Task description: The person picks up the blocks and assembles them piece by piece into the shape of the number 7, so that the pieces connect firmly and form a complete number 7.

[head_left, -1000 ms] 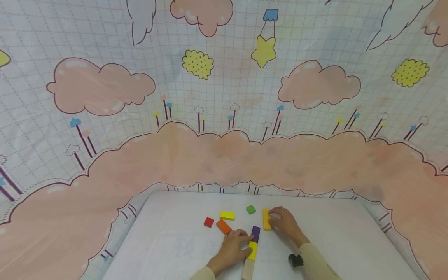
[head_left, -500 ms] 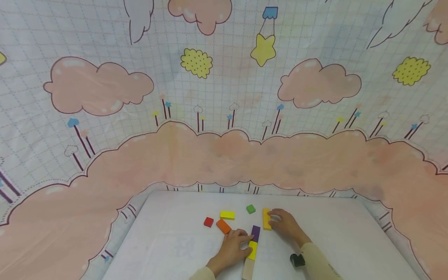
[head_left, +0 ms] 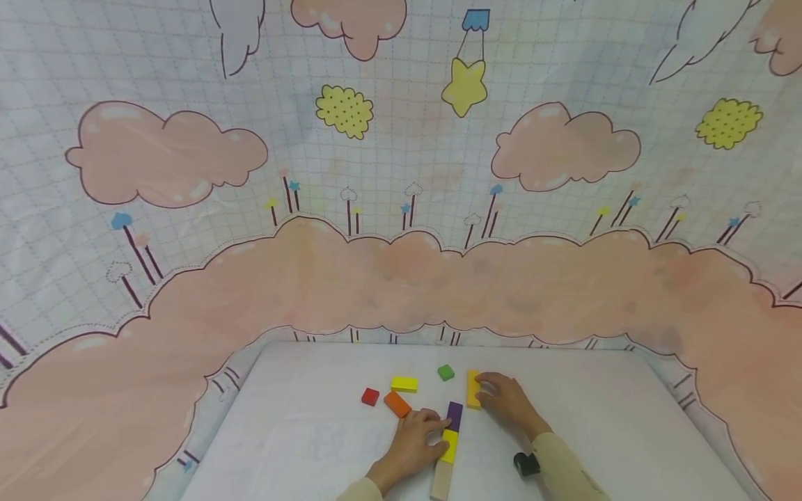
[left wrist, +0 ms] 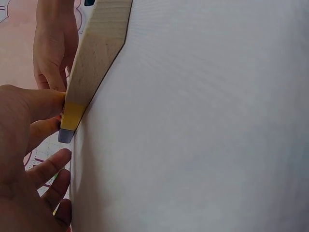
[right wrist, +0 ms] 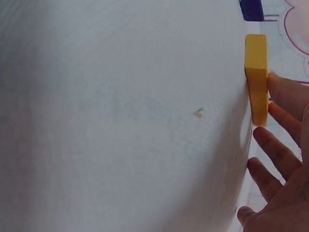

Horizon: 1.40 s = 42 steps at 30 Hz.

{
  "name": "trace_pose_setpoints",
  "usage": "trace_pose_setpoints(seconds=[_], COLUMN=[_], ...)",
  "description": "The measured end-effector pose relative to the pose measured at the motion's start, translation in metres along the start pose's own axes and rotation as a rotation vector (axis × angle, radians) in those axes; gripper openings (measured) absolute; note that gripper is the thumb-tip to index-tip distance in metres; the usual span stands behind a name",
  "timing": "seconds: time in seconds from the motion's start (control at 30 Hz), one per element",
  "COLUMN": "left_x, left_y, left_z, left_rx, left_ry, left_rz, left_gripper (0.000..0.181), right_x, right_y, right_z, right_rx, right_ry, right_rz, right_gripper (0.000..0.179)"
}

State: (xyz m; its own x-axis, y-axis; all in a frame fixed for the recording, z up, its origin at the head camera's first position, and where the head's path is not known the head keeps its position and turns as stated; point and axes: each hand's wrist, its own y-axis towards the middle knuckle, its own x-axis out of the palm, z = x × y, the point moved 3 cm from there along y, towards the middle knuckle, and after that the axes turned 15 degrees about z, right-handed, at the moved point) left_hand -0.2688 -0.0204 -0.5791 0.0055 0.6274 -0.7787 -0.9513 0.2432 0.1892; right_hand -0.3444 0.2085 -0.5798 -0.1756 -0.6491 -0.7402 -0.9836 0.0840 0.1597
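One patterned backdrop (head_left: 401,278) rises behind the white tabletop (head_left: 301,452). The left hand (head_left: 410,443), fingers apart, touches a purple block (head_left: 454,416) and a yellow block (head_left: 450,445), lined up with a wooden block (head_left: 441,481); the right hand (head_left: 509,401), also spread, touches the right side of an amber block (head_left: 473,390) (dark object (head_left: 525,464) by its sleeve (head_left: 564,465)). Nearby: orange block (head_left: 397,403), lemon block (head_left: 404,385), red cube (head_left: 370,396), green cube (head_left: 445,372). Hands and blocks sit as a second ago.

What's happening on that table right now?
A person's left grip touches a row of blocks laid end to end on the white table: purple block, yellow block, bare wooden block. The right grip touches the side of an amber block, which is apart from that row. A red block, orange block, second yellow block and green block lie nearby.
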Motion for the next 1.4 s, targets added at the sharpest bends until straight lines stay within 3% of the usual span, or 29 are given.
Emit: trace_pose_setpoints(seconds=[0.6, 1.4], left_x=[0.002, 0.001], left_y=[0.0, 0.001], left_z=[-0.002, -0.002], left_rx=[-0.003, 0.009], left_ry=[0.001, -0.017], left_rz=[-0.01, 0.003], left_gripper=[0.041, 0.041], right_x=[0.011, 0.019], right_y=[-0.002, -0.002], right_z=[-0.006, -0.021], right_rx=[0.023, -0.016], right_ry=[0.003, -0.004], right_rz=[0.059, 0.124], right_gripper=[0.036, 0.036])
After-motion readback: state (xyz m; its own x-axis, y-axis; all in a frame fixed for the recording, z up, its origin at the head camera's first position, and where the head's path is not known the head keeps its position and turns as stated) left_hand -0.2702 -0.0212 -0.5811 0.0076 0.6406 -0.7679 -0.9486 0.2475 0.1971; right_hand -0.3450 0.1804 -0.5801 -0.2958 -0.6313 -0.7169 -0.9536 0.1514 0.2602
